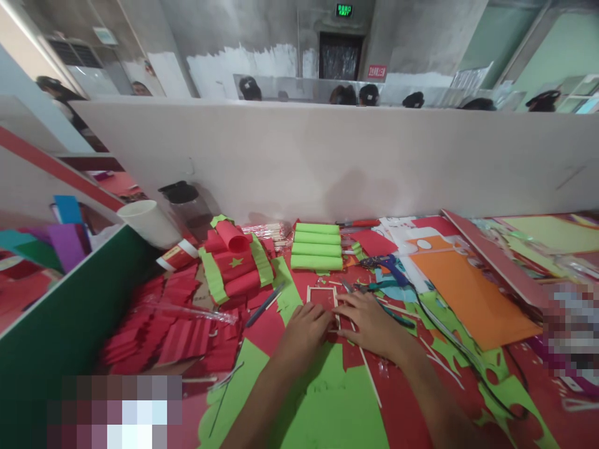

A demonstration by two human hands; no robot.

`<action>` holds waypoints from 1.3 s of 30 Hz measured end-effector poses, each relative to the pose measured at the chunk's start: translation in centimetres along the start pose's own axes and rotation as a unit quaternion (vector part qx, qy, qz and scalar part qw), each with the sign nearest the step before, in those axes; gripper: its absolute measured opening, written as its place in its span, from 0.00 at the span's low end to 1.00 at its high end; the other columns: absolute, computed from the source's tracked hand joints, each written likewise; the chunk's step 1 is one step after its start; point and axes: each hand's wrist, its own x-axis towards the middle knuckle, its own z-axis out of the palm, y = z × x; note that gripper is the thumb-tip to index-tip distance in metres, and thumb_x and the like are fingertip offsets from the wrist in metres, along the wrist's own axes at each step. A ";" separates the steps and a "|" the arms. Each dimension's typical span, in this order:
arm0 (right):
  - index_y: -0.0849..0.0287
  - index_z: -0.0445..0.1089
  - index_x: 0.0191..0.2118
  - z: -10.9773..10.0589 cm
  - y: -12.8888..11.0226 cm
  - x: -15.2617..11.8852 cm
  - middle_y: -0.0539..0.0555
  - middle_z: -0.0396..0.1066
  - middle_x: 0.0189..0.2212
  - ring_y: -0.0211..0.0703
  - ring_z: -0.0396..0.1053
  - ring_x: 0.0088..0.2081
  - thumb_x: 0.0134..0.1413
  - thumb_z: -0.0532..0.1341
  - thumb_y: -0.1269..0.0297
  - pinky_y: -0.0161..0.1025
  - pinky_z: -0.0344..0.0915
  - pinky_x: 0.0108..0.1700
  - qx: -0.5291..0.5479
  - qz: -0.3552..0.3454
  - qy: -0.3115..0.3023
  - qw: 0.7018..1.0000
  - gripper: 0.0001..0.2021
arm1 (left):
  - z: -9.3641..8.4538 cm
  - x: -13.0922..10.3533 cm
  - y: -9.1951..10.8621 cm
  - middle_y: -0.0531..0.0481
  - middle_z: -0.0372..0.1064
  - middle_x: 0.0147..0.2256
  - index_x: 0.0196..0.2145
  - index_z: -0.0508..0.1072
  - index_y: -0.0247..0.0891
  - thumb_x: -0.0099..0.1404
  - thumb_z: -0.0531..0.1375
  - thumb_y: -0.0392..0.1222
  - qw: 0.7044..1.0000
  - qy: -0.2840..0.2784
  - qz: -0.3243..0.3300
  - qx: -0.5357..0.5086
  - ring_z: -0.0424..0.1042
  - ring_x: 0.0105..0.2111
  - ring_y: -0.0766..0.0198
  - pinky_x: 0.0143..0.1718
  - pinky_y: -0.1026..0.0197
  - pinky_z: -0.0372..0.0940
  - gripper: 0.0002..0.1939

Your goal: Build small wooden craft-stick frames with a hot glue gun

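A small rectangular frame of thin wooden sticks [322, 289] lies flat on the red work surface in front of me. My left hand [306, 327] covers its lower left part, fingers bent and close together, pressing on it. From the other side, my right hand [369, 321] reaches in with fingers spread, fingertips touching the frame's right edge. Under my right palm runs a loose long stick [372, 377], slanting down toward me. Green paper [334, 399] spreads below both hands. My fingers hide the frame's lower corners.
Rolled green paper [317, 247] and a red paper piece with a star [236, 263] stand behind. Folded red paper [187, 337] piles up at left, near a dark pen [264, 305]. Pliers [397, 274], a cord [449, 330] and orange paper [472, 293] lie right. A white partition [281, 162] closes the back.
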 end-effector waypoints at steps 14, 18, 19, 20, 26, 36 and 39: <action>0.51 0.72 0.55 0.5 0.2 0.0 0.58 0.65 0.59 0.54 0.61 0.58 0.59 0.62 0.53 0.55 0.52 0.60 0.009 0.010 0.007 1.000 0.19 | -1.6 -0.9 -3.8 0.45 0.72 0.39 0.39 0.71 0.39 0.72 0.47 0.38 0.971 0.163 -0.174 0.014 0.70 0.41 0.54 0.44 0.52 0.64 0.13; 0.51 0.71 0.55 0.5 0.2 0.0 0.58 0.65 0.59 0.55 0.61 0.58 0.60 0.61 0.53 0.56 0.53 0.60 0.010 0.011 0.007 1.000 0.19 | -2.5 -2.1 -5.5 0.43 0.72 0.45 0.46 0.73 0.39 0.71 0.46 0.38 0.954 0.188 -0.230 0.035 0.69 0.45 0.51 0.47 0.50 0.64 0.16; 0.51 0.71 0.55 0.5 0.2 0.0 0.58 0.65 0.59 0.55 0.61 0.58 0.60 0.61 0.53 0.57 0.52 0.60 0.010 0.012 0.005 1.000 0.19 | -2.6 -2.3 -5.6 0.43 0.73 0.44 0.45 0.73 0.39 0.71 0.47 0.39 0.954 0.183 -0.234 0.035 0.69 0.45 0.51 0.47 0.50 0.64 0.16; 0.51 0.71 0.55 0.5 0.2 0.0 0.58 0.65 0.59 0.55 0.60 0.59 0.60 0.61 0.53 0.57 0.53 0.60 0.011 0.012 0.002 1.000 0.19 | -2.7 -2.4 -5.6 0.43 0.73 0.42 0.42 0.74 0.40 0.71 0.48 0.40 0.954 0.176 -0.238 0.035 0.70 0.44 0.51 0.46 0.50 0.64 0.15; 0.51 0.71 0.55 0.5 0.2 0.1 0.58 0.64 0.60 0.56 0.59 0.60 0.59 0.61 0.52 0.57 0.53 0.60 0.009 0.013 -0.005 1.000 0.20 | -2.9 -2.5 -4.3 0.44 0.72 0.40 0.39 0.73 0.39 0.70 0.53 0.44 0.977 0.124 -0.166 -0.045 0.71 0.39 0.56 0.41 0.54 0.67 0.10; 0.49 0.70 0.55 0.2 0.1 0.0 0.57 0.63 0.61 0.57 0.59 0.59 0.59 0.62 0.55 0.59 0.52 0.60 0.008 0.019 -0.013 1.000 0.19 | -1.7 -2.4 -2.3 0.45 0.68 0.44 0.44 0.71 0.42 0.69 0.56 0.39 0.996 0.045 -0.043 -0.069 0.67 0.44 0.55 0.44 0.54 0.65 0.07; 0.50 0.69 0.56 0.1 0.1 -0.1 0.57 0.63 0.61 0.57 0.59 0.59 0.60 0.61 0.56 0.58 0.51 0.61 0.010 0.017 -0.018 1.000 0.20 | -1.4 -2.1 -2.3 0.45 0.68 0.43 0.43 0.71 0.41 0.69 0.54 0.38 0.996 0.049 -0.047 -0.063 0.67 0.43 0.55 0.43 0.55 0.64 0.07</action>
